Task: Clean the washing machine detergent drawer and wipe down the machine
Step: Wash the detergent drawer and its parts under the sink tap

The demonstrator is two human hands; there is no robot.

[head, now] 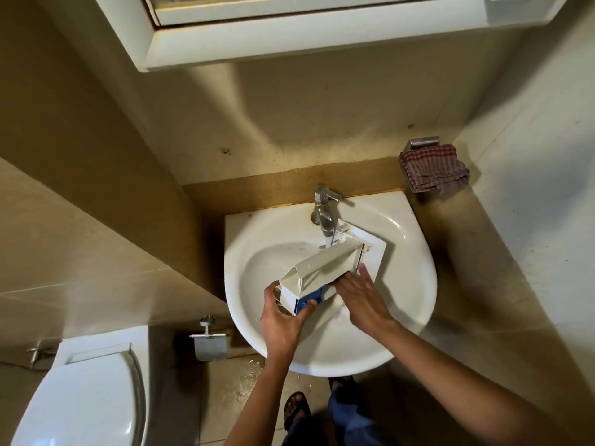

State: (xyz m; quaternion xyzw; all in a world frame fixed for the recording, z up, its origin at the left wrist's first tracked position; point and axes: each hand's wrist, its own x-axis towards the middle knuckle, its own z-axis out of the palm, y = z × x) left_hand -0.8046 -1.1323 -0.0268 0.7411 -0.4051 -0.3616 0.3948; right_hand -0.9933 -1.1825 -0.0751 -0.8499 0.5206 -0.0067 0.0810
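Detergent drawer: white plastic, held tilted over the bowl of the sink, with its front panel at the far right and its near end towards us. A blue insert shows at the near end.

Left hand: we grip the near end. The fingers curl round the left corner and the thumb presses on the blue insert.

Right hand: we lay it flat against the drawer's right side. The fingers are straight and close together, one pointing up toward the front panel. The other fingertips slip under the drawer body, and we cannot tell how they lie there.

Surface and room: a white ceramic basin is fixed to a wall of beige tile. The chrome tap stands at the basin's back edge, and its spout is just above the drawer's far end. A white cabinet hangs overhead. The floor below is tiled and speckled.

Other items: a red-checked cloth is draped on a metal holder, right of the basin and well apart from it. A toilet with its lid down sits at lower left. A paper holder is on the wall between toilet and basin. A sandalled foot shows beneath the basin. Our forearms cross the basin's near rim and hide part of it.
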